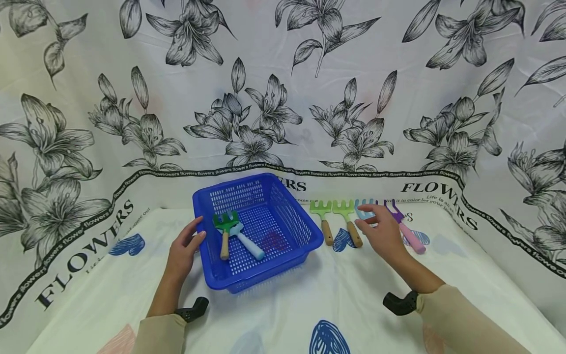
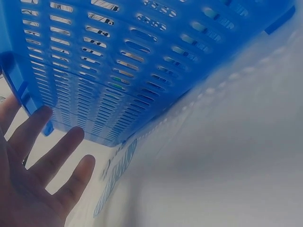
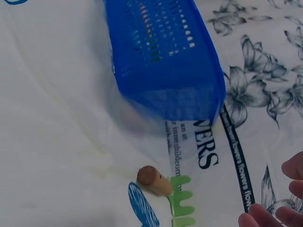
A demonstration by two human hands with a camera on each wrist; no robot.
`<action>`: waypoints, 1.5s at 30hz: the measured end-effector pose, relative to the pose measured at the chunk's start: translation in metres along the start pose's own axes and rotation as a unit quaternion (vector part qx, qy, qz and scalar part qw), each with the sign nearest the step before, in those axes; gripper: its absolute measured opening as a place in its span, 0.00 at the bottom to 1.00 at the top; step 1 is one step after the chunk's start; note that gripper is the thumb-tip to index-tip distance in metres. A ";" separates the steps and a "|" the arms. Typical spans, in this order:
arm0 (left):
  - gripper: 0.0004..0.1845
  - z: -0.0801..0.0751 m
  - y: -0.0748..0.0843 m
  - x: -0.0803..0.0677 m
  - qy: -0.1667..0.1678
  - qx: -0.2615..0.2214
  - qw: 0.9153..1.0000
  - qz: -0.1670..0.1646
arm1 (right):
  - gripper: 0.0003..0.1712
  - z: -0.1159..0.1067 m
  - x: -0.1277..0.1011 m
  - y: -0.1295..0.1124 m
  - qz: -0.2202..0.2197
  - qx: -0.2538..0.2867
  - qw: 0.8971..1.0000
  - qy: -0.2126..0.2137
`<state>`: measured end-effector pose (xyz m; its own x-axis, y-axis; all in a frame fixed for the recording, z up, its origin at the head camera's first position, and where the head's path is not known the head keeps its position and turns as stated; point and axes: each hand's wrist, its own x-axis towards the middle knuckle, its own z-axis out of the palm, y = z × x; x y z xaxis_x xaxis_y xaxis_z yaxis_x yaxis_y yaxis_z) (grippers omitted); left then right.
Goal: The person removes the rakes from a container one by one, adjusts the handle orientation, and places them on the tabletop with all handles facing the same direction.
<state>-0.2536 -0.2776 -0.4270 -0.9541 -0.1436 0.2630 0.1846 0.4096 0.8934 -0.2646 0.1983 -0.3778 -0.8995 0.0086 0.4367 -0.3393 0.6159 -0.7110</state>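
The left hand [image 1: 182,250] is loosely spread at the left rim of the blue plastic basket [image 1: 269,276], fingers nearly straight and apart in the left wrist view; whether the fingertips press the rim cannot be told. The right hand [image 1: 383,236] is released, thumb and forefinger parted above the blue hand rake [image 1: 363,215], which it partly hides.

The basket stands left of centre, its right rim near the first lime-green rake [image 1: 325,225]. Inside, toward its left wall, lie a dark green rake [image 1: 226,225] with a wooden handle and a pale blue tool [image 1: 249,246], their heads overlapping. The second lime-green rake [image 1: 347,221] lies just beside the first; the purple fork [image 1: 411,236] with a pink handle lies right of the blue one. White printed cloth [image 1: 338,297] spreads in front, between the forearms; floral fabric [image 1: 265,49] rises close behind the tools.
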 end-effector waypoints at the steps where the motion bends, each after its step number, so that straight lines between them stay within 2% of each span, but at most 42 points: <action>1: 0.31 0.000 0.000 0.000 0.001 -0.001 1.000 0.001 | 0.20 0.003 0.000 -0.004 -0.002 0.001 1.000 -0.005; 7: 0.31 0.000 0.000 0.000 0.006 0.002 1.000 0.000 | 0.23 0.017 0.001 -0.026 -0.024 0.028 0.999 -0.035; 12: 0.31 -0.001 0.001 0.000 0.004 0.002 1.000 -0.003 | 0.24 0.028 -0.001 -0.038 -0.038 0.083 0.994 -0.062; 16: 0.32 0.000 0.002 0.000 0.003 0.000 1.000 0.000 | 0.24 0.035 -0.004 -0.046 -0.042 0.151 0.984 -0.082; 19: 0.32 0.000 0.003 0.001 0.002 -0.002 1.000 0.000 | 0.25 0.040 -0.005 -0.053 -0.051 0.185 0.977 -0.096; 22: 0.32 0.000 0.003 0.001 0.000 -0.001 1.000 -0.001 | 0.24 0.044 -0.007 -0.060 -0.041 0.211 0.970 -0.117; 26: 0.31 0.001 0.001 0.001 0.001 0.004 1.000 -0.008 | 0.24 0.050 -0.009 -0.069 -0.024 0.206 0.969 -0.134; 30: 0.31 0.001 -0.001 0.001 0.003 0.008 1.000 -0.010 | 0.25 0.056 -0.010 -0.076 -0.038 0.189 0.972 -0.135; 34: 0.31 0.001 -0.003 0.002 0.005 0.008 1.000 -0.009 | 0.25 0.066 -0.009 -0.081 -0.049 0.217 0.964 -0.144; 38: 0.32 0.000 -0.004 0.002 0.008 0.009 1.000 -0.010 | 0.24 0.077 -0.011 -0.090 -0.041 0.230 0.960 -0.155; 45: 0.32 0.002 -0.006 0.002 0.004 0.010 1.000 -0.009 | 0.24 0.097 -0.013 -0.104 -0.034 0.243 0.957 -0.156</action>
<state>-0.2572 -0.2788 -0.4322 -0.9551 -0.1589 0.2501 0.1627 0.4241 0.8909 -0.2444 0.0576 -0.3625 -0.8837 -0.3003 0.3592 -0.4195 0.1675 -0.8921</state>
